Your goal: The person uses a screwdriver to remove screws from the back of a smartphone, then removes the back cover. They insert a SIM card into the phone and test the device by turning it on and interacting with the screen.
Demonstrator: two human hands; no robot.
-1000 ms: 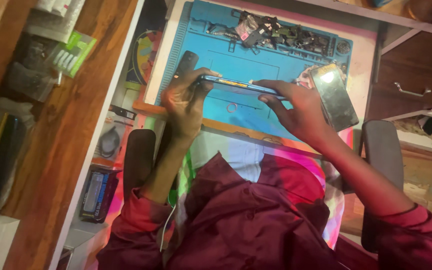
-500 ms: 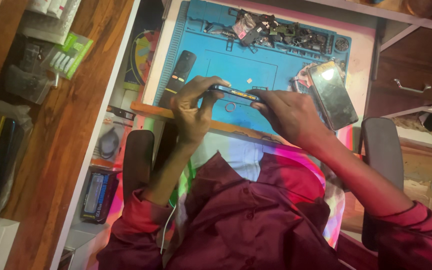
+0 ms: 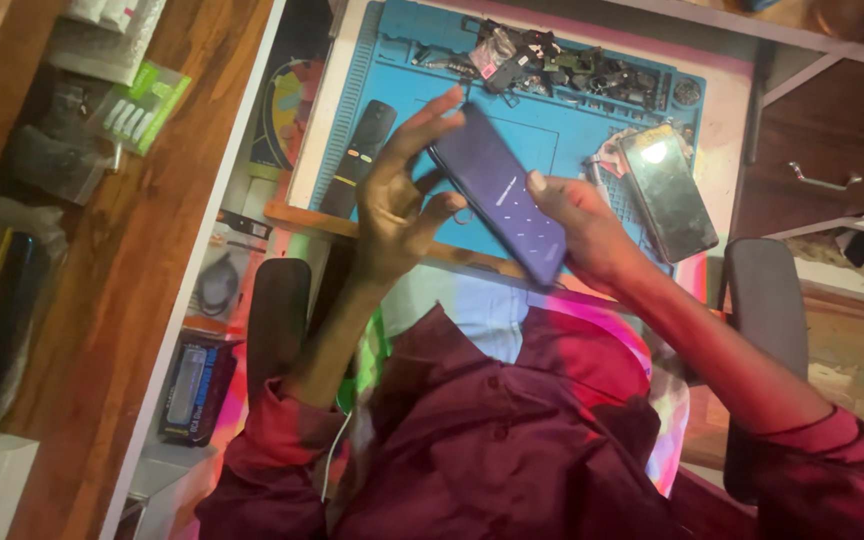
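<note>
- My left hand [image 3: 397,205] grips the near long edge of a dark smartphone [image 3: 497,193], fingers spread and curled around its upper end.
- My right hand [image 3: 582,230] is closed on the phone's lower end, thumb lying across the back.
- The phone is lifted above the blue repair mat [image 3: 542,125], tilted, its dark back turned up toward me.
- A second phone [image 3: 667,192] with a shiny screen lies flat on the mat, just beside my right hand.
- A black remote [image 3: 357,158] rests along the mat's left edge, near my left hand.
- Small loose parts [image 3: 562,65] sit heaped at the mat's far side on the bench [image 3: 727,110].
</note>
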